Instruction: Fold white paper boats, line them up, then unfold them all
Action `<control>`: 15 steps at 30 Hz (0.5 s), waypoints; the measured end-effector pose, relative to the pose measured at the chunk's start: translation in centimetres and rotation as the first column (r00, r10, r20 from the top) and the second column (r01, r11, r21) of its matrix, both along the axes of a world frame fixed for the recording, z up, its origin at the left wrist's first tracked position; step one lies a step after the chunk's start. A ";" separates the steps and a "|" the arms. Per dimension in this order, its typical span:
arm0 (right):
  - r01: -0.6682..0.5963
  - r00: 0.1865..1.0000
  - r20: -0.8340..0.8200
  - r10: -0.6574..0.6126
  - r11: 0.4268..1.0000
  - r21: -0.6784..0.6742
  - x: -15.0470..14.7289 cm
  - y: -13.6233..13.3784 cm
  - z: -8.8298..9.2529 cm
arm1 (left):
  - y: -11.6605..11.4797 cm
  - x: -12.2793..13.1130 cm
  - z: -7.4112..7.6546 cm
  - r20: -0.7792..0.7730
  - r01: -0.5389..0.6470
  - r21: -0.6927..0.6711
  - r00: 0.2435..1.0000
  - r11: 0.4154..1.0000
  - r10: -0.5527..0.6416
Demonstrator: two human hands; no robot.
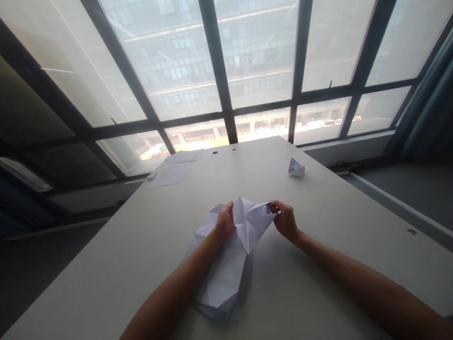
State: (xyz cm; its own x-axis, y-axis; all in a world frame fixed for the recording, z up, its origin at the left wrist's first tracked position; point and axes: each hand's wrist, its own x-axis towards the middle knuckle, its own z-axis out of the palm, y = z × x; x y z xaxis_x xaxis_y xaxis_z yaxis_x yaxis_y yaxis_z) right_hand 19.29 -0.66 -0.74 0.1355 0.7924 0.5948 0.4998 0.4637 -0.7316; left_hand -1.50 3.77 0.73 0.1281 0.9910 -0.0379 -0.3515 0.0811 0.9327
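On the counter [106, 269], 1 folded paper boat [296, 167] stands far right and loose paper sheets [167, 174] lie far left, both well apart from the hands. The creased white paper [222, 278] lies near centre, its raised far folds held in a closed grip by the left hand [224, 222] and right hand [285, 219].

Nothing legible in your view. The folded paper [226, 278] in your hands shows no print. The loose sheets [167, 174] at far left are too small and washed out to tell if they carry any text, and the small dark tag [411, 231] at right is unreadable too.
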 end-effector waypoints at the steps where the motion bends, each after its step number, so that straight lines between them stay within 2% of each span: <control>1: 0.026 1.000 -0.005 -0.026 1.000 0.011 0.2 0.1 0.0 | -0.1 0.2 -0.1 -0.001 0.018 0.003 1.000 1.000 -0.018; 4: 0.089 0.996 -0.002 -0.089 0.995 0.042 0.8 0.4 0.2 | -0.9 0.7 -0.2 -0.020 0.095 0.015 0.995 0.995 -0.095; 7: 0.086 0.996 -0.040 -0.084 0.995 0.057 1.1 0.5 0.3 | -2.0 1.2 0.0 -0.097 0.209 0.044 0.974 0.977 -0.204; 9: 0.051 0.993 -0.113 -0.047 0.998 0.030 1.0 0.6 0.3 | -2.5 1.4 0.0 -0.153 0.256 0.022 0.956 0.967 -0.250; 11: 0.003 0.966 -0.258 -0.008 1.000 -0.023 0.9 1.0 0.0 | -2.6 1.5 -0.2 -0.176 0.236 -0.052 0.954 0.970 -0.242; 13: -0.068 0.883 -0.469 0.018 0.994 -0.089 1.0 1.6 -0.5 | -2.6 1.5 -0.3 -0.144 0.198 -0.134 0.966 0.971 -0.216; 15: -0.169 0.740 -0.672 0.036 0.976 -0.135 1.1 2.5 -1.0 | -2.4 1.4 -0.2 -0.086 0.173 -0.185 0.978 0.967 -0.192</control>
State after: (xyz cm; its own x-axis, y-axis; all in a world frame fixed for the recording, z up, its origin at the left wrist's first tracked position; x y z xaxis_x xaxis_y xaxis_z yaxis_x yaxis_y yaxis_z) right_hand 20.38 1.80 -1.70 0.3533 0.9054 0.2355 -0.1848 0.3143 -0.9312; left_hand -0.06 1.34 0.50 0.2926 0.9277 -0.2319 -0.2187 0.3010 0.9282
